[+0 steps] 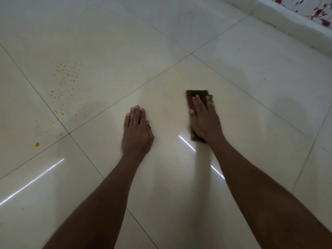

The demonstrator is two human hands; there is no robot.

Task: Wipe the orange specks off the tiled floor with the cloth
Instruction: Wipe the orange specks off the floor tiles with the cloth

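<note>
Head camera looks down on a pale glossy tiled floor [233,72] crossed by dark grout lines, with a raised white ledge [291,24] and flower-printed material at the far right corner. Both forearms reach forward onto the central tile. The left hand [137,131] lies flat on the floor with straight fingers, holding nothing, and seems to serve as a prop. The right hand [204,121] presses flat, fingers extended, on a dark folded cloth [198,95] that lies lengthwise under the palm and shows beyond the fingertips; its outline is a little blurred. The cloth sits on a tile that looks free of marks, well apart from the dirt. The orange specks [67,76] spread over the tile to the far left, thinning toward the near grout crossing, and a single larger orange blob [37,144] lies on the neighbouring tile nearer the camera. To do the wipe well, the cloth probably has to travel left across the grout line, past the left hand, and meet the scatter from its outer edge, with even pressure over the whole pad so the specks gather instead of smearing. The blob likely needs a lifting pinch rather than a drag, and grout may trap residue, so a pass along the line would help.
</note>
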